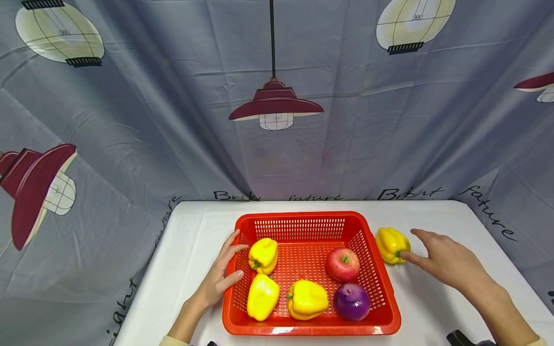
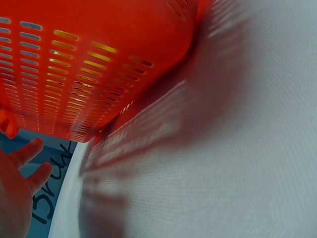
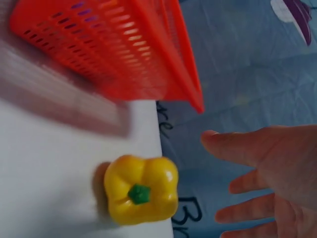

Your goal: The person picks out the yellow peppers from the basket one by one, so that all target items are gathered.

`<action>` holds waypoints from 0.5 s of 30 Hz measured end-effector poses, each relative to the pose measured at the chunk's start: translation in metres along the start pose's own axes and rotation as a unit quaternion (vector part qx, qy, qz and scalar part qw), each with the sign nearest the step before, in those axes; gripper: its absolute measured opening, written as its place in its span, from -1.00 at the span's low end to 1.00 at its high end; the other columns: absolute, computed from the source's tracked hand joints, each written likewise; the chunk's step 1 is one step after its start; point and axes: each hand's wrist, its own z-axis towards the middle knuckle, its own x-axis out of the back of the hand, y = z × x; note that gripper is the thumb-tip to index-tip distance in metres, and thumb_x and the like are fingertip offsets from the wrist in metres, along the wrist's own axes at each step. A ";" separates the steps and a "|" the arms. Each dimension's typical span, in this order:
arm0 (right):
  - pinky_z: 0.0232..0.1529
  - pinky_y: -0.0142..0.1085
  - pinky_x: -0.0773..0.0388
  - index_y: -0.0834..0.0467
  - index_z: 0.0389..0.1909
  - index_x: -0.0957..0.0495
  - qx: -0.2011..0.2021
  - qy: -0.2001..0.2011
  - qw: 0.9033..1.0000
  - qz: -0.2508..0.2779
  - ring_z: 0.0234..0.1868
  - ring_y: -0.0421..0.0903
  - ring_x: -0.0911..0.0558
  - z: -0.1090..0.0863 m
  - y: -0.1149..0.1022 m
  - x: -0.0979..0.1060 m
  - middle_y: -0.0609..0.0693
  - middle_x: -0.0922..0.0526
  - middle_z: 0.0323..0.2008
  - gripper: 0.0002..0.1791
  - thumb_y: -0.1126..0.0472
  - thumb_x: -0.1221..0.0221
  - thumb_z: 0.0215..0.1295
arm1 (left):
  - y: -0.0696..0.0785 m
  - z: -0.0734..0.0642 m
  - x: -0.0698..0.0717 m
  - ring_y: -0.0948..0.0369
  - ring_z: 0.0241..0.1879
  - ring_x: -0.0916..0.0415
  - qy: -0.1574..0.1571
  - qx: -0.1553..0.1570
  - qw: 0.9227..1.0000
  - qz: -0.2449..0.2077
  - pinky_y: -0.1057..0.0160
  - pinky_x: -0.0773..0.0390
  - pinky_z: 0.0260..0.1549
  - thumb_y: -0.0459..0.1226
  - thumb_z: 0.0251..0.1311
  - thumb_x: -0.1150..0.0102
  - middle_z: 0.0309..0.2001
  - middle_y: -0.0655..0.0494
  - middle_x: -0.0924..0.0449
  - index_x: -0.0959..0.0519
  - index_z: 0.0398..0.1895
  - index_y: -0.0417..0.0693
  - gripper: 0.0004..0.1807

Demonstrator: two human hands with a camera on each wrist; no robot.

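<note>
A red plastic basket sits on the white table. It holds three yellow bell peppers, a red apple and a purple onion. At its left rim is my left hand, fingers spread and fingertips right at the edge. Outside the basket, on the right, lies another yellow bell pepper with a green stem. My right hand reaches toward that pepper, thumb and fingers extended and apart. In the right wrist view, this hand holds nothing, and the pepper rests on the table.
White cloth covers the table around the basket. Behind and beside it hangs a grey-blue curtain printed with lamps and lettering. Dark objects show at the bottom edge of the head view.
</note>
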 end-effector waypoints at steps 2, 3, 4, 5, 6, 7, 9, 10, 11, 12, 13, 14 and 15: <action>-0.16 0.36 -0.50 0.41 0.28 -0.42 0.003 -0.002 1.000 -0.004 0.06 0.47 -0.53 0.002 -0.007 0.003 0.48 -0.54 0.12 -0.06 -0.29 -0.34 0.16 | 0.000 0.000 0.000 -0.10 0.53 0.06 0.001 -0.001 1.000 -0.001 -0.46 -0.14 0.22 -0.26 0.13 -0.08 0.60 -0.01 0.10 -0.42 0.32 -0.13 -0.40; -0.15 0.37 -0.50 0.41 0.28 -0.42 0.004 -0.005 1.000 -0.004 0.07 0.47 -0.52 0.003 -0.010 0.005 0.48 -0.53 0.13 -0.05 -0.29 -0.34 0.16 | 0.000 0.000 0.000 -0.10 0.53 0.07 0.000 -0.001 1.000 -0.001 -0.47 -0.13 0.22 -0.26 0.13 -0.08 0.60 -0.01 0.10 -0.42 0.32 -0.13 -0.40; -0.14 0.37 -0.49 0.40 0.29 -0.41 0.006 -0.006 1.000 -0.004 0.09 0.47 -0.51 0.004 -0.014 0.006 0.48 -0.52 0.14 -0.04 -0.30 -0.34 0.15 | 0.001 0.000 0.001 -0.10 0.53 0.07 0.000 -0.002 1.000 -0.002 -0.47 -0.13 0.22 -0.26 0.13 -0.08 0.60 -0.02 0.10 -0.42 0.32 -0.13 -0.40; -0.14 0.38 -0.49 0.39 0.29 -0.41 0.010 -0.005 1.000 -0.002 0.10 0.48 -0.50 0.005 -0.017 0.007 0.48 -0.51 0.15 -0.04 -0.30 -0.34 0.16 | 0.001 0.000 0.001 -0.10 0.53 0.07 0.000 -0.003 1.000 -0.002 -0.47 -0.13 0.22 -0.26 0.13 -0.08 0.60 -0.03 0.10 -0.42 0.32 -0.13 -0.39; -0.13 0.38 -0.49 0.38 0.30 -0.41 0.014 -0.004 1.000 0.000 0.12 0.48 -0.49 0.006 -0.021 0.008 0.48 -0.51 0.16 -0.04 -0.30 -0.33 0.16 | 0.001 0.000 0.001 -0.09 0.53 0.07 0.000 -0.003 1.000 -0.002 -0.47 -0.13 0.22 -0.26 0.13 -0.08 0.60 -0.03 0.10 -0.42 0.32 -0.13 -0.39; -0.13 0.38 -0.49 0.37 0.31 -0.41 0.019 -0.001 1.000 0.004 0.12 0.46 -0.49 0.007 -0.025 0.008 0.47 -0.51 0.17 -0.05 -0.30 -0.33 0.16 | 0.000 0.000 0.001 -0.09 0.53 0.07 -0.001 -0.003 1.000 -0.001 -0.47 -0.13 0.22 -0.26 0.13 -0.08 0.60 -0.03 0.10 -0.42 0.32 -0.13 -0.39; -0.16 0.34 -0.53 0.33 0.30 -0.43 0.033 0.004 0.999 0.015 0.08 0.41 -0.52 0.010 -0.032 0.009 0.43 -0.53 0.16 -0.08 -0.30 -0.33 0.17 | 0.000 0.000 0.000 -0.09 0.53 0.08 -0.001 -0.003 1.000 0.000 -0.47 -0.11 0.23 -0.26 0.12 -0.09 0.60 -0.03 0.10 -0.42 0.32 -0.13 -0.39; -0.18 0.32 -0.54 0.31 0.30 -0.43 0.039 0.007 0.999 0.021 0.06 0.38 -0.53 0.011 -0.036 0.010 0.41 -0.54 0.16 -0.10 -0.29 -0.34 0.17 | 0.000 0.000 0.000 -0.09 0.54 0.09 0.000 -0.004 1.000 0.000 -0.48 -0.10 0.23 -0.26 0.12 -0.09 0.60 -0.03 0.10 -0.42 0.32 -0.13 -0.39; -0.19 0.30 -0.55 0.30 0.30 -0.44 0.045 0.010 0.999 0.029 0.05 0.36 -0.54 0.012 -0.040 0.010 0.39 -0.55 0.15 -0.11 -0.29 -0.34 0.17 | 0.000 0.000 0.000 -0.09 0.54 0.09 0.000 -0.004 1.000 0.001 -0.49 -0.09 0.23 -0.26 0.12 -0.09 0.60 -0.02 0.10 -0.42 0.32 -0.14 -0.39; -0.19 0.29 -0.56 0.28 0.30 -0.45 0.050 0.011 0.998 0.036 0.04 0.34 -0.55 0.014 -0.043 0.010 0.37 -0.56 0.14 -0.12 -0.28 -0.34 0.17 | 0.000 0.000 0.000 -0.09 0.54 0.09 0.000 -0.005 1.000 0.001 -0.49 -0.07 0.23 -0.26 0.12 -0.09 0.60 -0.02 0.10 -0.42 0.32 -0.14 -0.39; -0.18 0.29 -0.56 0.27 0.29 -0.45 0.055 0.011 0.998 0.044 0.04 0.33 -0.55 0.015 -0.046 0.011 0.36 -0.57 0.13 -0.13 -0.28 -0.34 0.17 | 0.000 0.000 0.000 -0.09 0.54 0.10 0.001 -0.005 1.000 0.002 -0.50 -0.07 0.23 -0.26 0.12 -0.08 0.60 -0.01 0.10 -0.42 0.32 -0.14 -0.39; -0.17 0.29 -0.56 0.27 0.28 -0.46 0.058 0.010 0.997 0.051 0.05 0.33 -0.55 0.017 -0.050 0.011 0.35 -0.57 0.13 -0.14 -0.28 -0.34 0.17 | 0.000 0.000 0.000 -0.09 0.54 0.09 0.000 -0.006 1.000 0.002 -0.50 -0.07 0.23 -0.26 0.12 -0.08 0.60 -0.01 0.10 -0.42 0.32 -0.13 -0.40; -0.13 0.31 -0.54 0.27 0.28 -0.47 0.061 0.010 0.996 0.058 0.07 0.34 -0.55 0.018 -0.053 0.010 0.35 -0.57 0.14 -0.15 -0.28 -0.34 0.18 | 0.000 0.000 0.000 -0.08 0.53 0.09 0.000 -0.006 1.000 0.002 -0.50 -0.08 0.23 -0.25 0.13 -0.09 0.60 -0.01 0.10 -0.42 0.32 -0.13 -0.40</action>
